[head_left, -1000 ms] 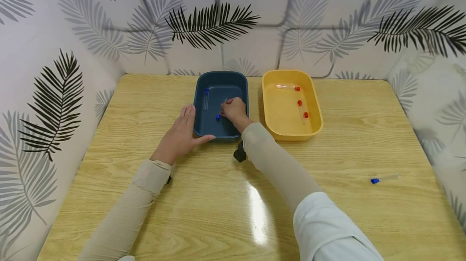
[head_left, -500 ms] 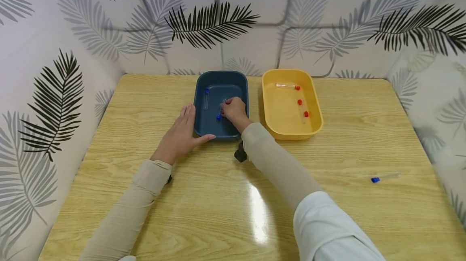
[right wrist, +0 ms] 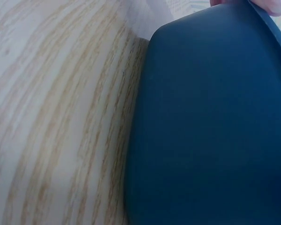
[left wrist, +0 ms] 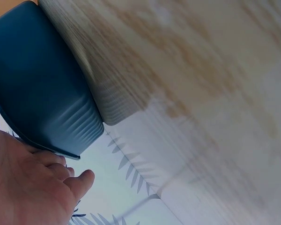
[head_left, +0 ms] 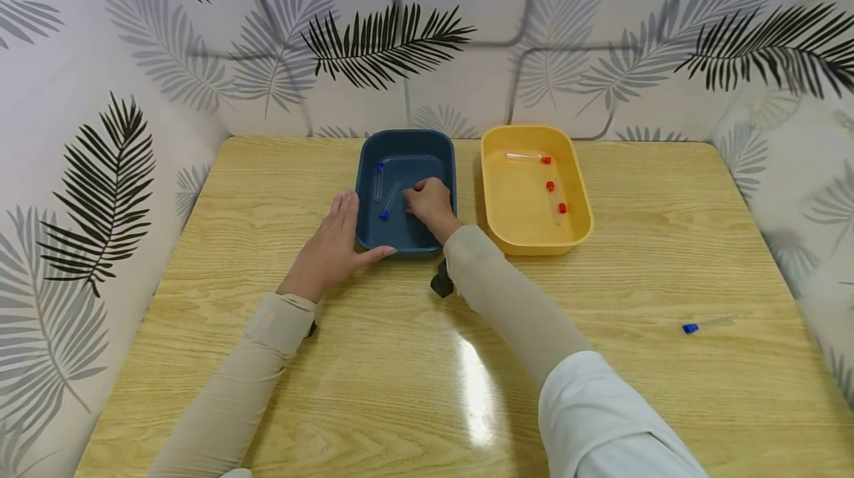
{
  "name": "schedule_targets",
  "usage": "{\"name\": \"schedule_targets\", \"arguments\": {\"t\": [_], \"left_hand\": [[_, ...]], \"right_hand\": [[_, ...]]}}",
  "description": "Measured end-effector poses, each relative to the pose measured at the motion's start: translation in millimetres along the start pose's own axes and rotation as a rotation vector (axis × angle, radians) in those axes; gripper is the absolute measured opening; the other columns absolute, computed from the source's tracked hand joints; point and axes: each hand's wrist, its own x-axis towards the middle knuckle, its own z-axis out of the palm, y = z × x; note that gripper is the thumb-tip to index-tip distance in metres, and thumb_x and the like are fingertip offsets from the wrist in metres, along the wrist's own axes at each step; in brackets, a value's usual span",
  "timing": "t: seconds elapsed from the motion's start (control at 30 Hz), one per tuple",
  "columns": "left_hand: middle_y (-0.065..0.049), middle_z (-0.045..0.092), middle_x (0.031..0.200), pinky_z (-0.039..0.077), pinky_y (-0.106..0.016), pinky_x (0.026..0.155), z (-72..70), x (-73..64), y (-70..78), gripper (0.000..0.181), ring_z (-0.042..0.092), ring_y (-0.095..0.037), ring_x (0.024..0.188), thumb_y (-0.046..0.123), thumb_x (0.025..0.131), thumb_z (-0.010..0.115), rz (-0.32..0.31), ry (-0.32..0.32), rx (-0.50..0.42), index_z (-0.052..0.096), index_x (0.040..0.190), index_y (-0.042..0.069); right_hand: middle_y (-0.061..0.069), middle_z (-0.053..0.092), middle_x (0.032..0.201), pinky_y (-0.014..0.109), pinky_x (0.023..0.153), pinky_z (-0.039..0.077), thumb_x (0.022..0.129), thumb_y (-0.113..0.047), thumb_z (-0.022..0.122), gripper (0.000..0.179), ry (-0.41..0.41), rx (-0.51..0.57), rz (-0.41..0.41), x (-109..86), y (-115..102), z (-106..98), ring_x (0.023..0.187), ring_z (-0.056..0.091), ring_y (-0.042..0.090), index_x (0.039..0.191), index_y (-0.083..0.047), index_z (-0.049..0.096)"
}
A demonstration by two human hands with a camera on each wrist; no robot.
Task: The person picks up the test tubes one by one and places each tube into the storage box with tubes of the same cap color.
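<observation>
A dark blue tray (head_left: 411,244) holds two clear test tubes with blue caps. One tube (head_left: 378,183) lies along the left side; the other tube (head_left: 390,201) lies slanted near the middle. My right hand (head_left: 430,200) is inside the tray, its fingertips just right of the slanted tube and apart from it, holding nothing that I can see. My left hand (head_left: 328,247) rests against the tray's left front corner, fingers straight and thumb along the front rim. In the left wrist view, the left hand (left wrist: 28,180) touches the tray's rim from outside.
A yellow tray (head_left: 520,241) stands to the right of the blue one, with several red-capped test tubes (head_left: 547,159) in it. Another blue-capped tube (head_left: 707,324) lies on the wooden table (head_left: 373,389) at the right. A leaf-patterned wall (head_left: 440,70) borders the back.
My right hand has let go of the blue-capped tube, which now lies slightly further left on the tray's floor. The left hand has stayed in place.
</observation>
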Motion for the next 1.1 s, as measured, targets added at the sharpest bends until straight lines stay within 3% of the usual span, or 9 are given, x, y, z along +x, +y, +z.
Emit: {"name": "schedule_targets", "arguments": {"t": [0.33, 0.57, 0.7, 0.87, 1.1], "left_hand": [[-0.012, 0.000, 0.154, 0.013, -0.042, 0.112, 0.4, -0.5, 0.9, 0.114, -0.008, -0.021, 0.140, 0.083, 0.073, 0.036, 0.002, 0.009, 0.005, -0.002, 0.148, 0.005], [-0.012, -0.001, 0.154, 0.012, -0.041, 0.112, -0.4, -1.4, 1.0, 0.115, -0.008, -0.021, 0.140, 0.083, 0.073, 0.036, -0.009, -0.005, 0.016, -0.003, 0.148, 0.005], [-0.012, -0.002, 0.154, 0.012, -0.041, 0.112, -0.5, -1.4, 1.1, 0.115, -0.009, -0.021, 0.140, 0.083, 0.073, 0.036, -0.017, -0.010, 0.019, -0.003, 0.148, 0.005], [-0.012, -0.001, 0.154, 0.012, -0.042, 0.112, -0.8, -0.5, 0.9, 0.115, -0.008, -0.022, 0.140, 0.083, 0.073, 0.036, -0.013, -0.005, 0.025, -0.002, 0.148, 0.005], [-0.013, -0.002, 0.154, 0.013, -0.043, 0.111, 1.1, 0.7, 0.4, 0.115, -0.009, -0.022, 0.140, 0.083, 0.074, 0.035, -0.006, -0.016, 0.034, -0.003, 0.148, 0.005]], "right_hand": [[0.010, 0.065, 0.096, 0.028, 0.074, 0.053, 0.095, -0.021, 0.053, 0.029, 0.026, -0.053, -0.076, -0.9, 4, -1, 0.078, 0.066, 0.015, 0.115, -0.001, 0.057], [0.011, 0.066, 0.092, 0.025, 0.068, 0.054, 0.094, -0.014, 0.050, 0.025, 0.020, 0.050, -0.172, -0.1, 3, 0, 0.077, 0.067, 0.017, 0.113, 0.000, 0.059], [0.015, 0.066, 0.091, 0.025, 0.066, 0.054, 0.094, -0.012, 0.050, 0.025, 0.018, 0.144, -0.256, 0.6, 3, 1, 0.076, 0.067, 0.021, 0.111, 0.003, 0.060], [0.018, 0.065, 0.092, 0.024, 0.069, 0.054, 0.095, -0.012, 0.051, 0.020, 0.020, 0.220, -0.420, -1.4, 1, -1, 0.075, 0.065, 0.019, 0.106, 0.001, 0.063], [0.023, 0.063, 0.095, 0.027, 0.075, 0.053, 0.095, -0.005, 0.050, 0.018, -0.080, 0.272, -0.605, -29.0, -4, -32, 0.080, 0.063, 0.022, 0.106, 0.003, 0.062]]}}
